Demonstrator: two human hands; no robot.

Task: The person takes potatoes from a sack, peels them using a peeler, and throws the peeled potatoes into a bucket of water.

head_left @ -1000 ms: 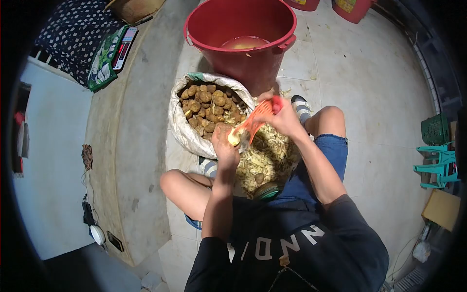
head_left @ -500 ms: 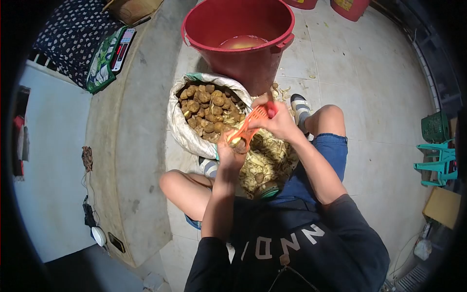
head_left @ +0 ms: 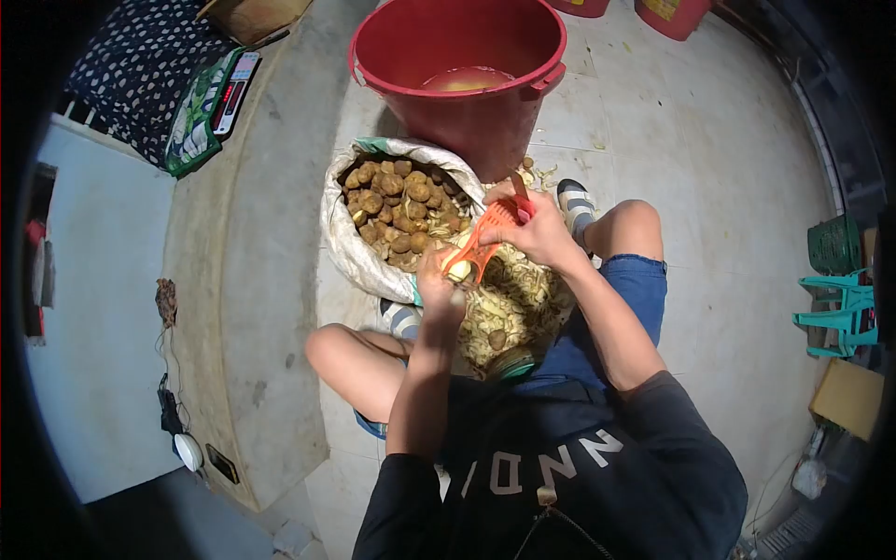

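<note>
My left hand [head_left: 437,282] is wrapped round a partly peeled potato [head_left: 459,270], whose pale flesh shows on the upper side. In my right hand [head_left: 539,229] is an orange peeler [head_left: 492,227], its head lying against or just over that potato. Beyond my left hand stands a white sack [head_left: 352,254], rolled open and full of brown unpeeled potatoes [head_left: 392,201]. A heap of peelings [head_left: 509,303] lies below my hands between my legs, with a brown potato [head_left: 497,339] on it.
A large red bucket [head_left: 509,131] with liquid in the bottom stands behind the sack. On the left runs a concrete ledge [head_left: 271,280] carrying a digital scale [head_left: 233,98] and a phone [head_left: 223,464]. Turquoise stools [head_left: 840,313] and a green basket [head_left: 833,245] are at the far right.
More pale flesh shows on the potato in my left hand. The peeler has shifted slightly, and both hands keep their hold.
</note>
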